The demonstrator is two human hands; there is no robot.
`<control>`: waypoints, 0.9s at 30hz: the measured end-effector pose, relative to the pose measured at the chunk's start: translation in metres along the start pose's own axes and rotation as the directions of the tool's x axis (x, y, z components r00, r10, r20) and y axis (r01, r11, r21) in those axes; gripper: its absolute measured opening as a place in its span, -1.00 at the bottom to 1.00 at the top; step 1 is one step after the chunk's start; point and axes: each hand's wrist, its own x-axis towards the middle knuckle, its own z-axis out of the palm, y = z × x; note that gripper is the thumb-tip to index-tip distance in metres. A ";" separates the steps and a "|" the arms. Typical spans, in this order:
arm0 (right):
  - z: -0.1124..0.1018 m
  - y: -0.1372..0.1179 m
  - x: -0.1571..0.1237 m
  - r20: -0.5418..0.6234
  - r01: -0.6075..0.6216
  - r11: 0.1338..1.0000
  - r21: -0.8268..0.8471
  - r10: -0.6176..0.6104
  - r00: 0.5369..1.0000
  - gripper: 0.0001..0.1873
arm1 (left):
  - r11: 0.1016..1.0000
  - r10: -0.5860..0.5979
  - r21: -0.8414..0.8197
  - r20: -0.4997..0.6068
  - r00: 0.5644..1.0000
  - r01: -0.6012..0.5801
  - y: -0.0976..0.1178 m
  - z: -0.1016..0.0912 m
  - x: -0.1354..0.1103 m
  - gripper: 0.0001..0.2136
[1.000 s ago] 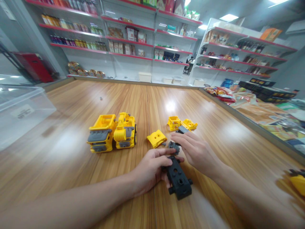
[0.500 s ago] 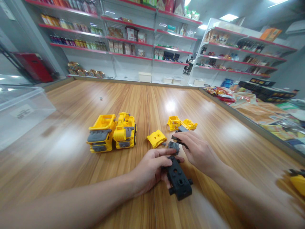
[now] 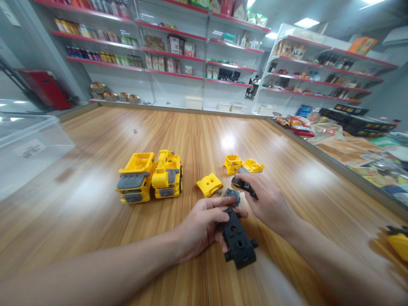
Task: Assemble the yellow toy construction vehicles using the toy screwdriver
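My left hand [image 3: 199, 225] is closed round the far end of a black toy truck chassis [image 3: 237, 240], which lies just above the wooden table [image 3: 95, 199]. My right hand [image 3: 269, 204] pinches a small dark part [image 3: 245, 185] between thumb and fingers, just beyond the chassis. A small grey piece [image 3: 232, 195] lies between the two hands. A flat yellow panel [image 3: 209, 184] lies to its left. Two more yellow toy pieces [image 3: 242, 164] sit beyond my right hand. Left of all this stand two assembled yellow toy trucks [image 3: 149, 176] side by side.
A clear plastic bin [image 3: 27, 148] stands at the table's left edge. Another yellow toy [image 3: 398, 242] shows at the far right. Packaged goods [image 3: 350, 144] fill the counter on the right. Store shelves [image 3: 178, 55] line the back wall.
My right hand closed on the small dark part, lifted it off the table and drew it slightly right. My left hand and the chassis barely moved.
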 end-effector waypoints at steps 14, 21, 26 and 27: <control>-0.002 -0.006 0.000 0.142 0.143 0.985 0.098 -0.156 0.978 -0.52 | 0.998 0.062 0.010 0.089 0.994 -0.063 0.002 0.002 -0.004 -0.53; -0.002 -0.004 0.001 0.123 0.177 0.980 0.092 -0.187 0.975 -0.67 | 0.998 0.061 0.027 0.136 0.989 -0.065 0.002 0.000 -0.006 -0.47; 0.000 -0.003 0.000 0.056 0.147 0.987 0.066 -0.151 0.987 -0.74 | 0.998 0.057 0.014 0.146 0.988 -0.060 0.002 0.001 -0.006 -0.39; 0.000 -0.003 0.000 0.057 0.153 0.986 0.072 -0.157 0.986 -0.75 | 0.998 0.055 0.011 0.147 0.988 -0.057 0.002 0.001 -0.006 -0.37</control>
